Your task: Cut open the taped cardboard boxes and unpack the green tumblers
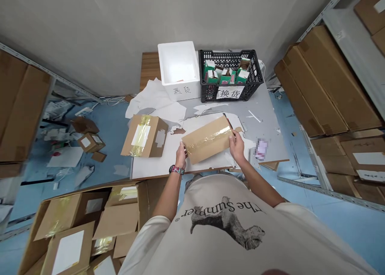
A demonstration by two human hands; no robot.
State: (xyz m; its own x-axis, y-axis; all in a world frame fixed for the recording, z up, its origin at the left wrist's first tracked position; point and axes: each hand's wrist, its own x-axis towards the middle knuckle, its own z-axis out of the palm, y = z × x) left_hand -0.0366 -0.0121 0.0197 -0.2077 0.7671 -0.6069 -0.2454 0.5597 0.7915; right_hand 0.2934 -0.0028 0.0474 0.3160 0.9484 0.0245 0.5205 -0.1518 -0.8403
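Observation:
A tape-wrapped cardboard box (207,139) lies tilted across a white sheet (159,164) at the table's front. My left hand (181,154) grips its near left end, and my right hand (237,145) holds its right edge. A thin dark object (229,123) sticks up by the box's far right corner, close to my right fingers; what it is cannot be told. To the left, apart from my hands, lies a second taped cardboard box (144,136) with a white label.
Behind the work area stand a white foam box (179,64) and a black plastic crate (230,76) holding several small green-and-white cartons. Paper scraps litter the grey table (264,136). Stacked cartons (327,82) fill shelves on the right. An open carton (87,227) sits below left.

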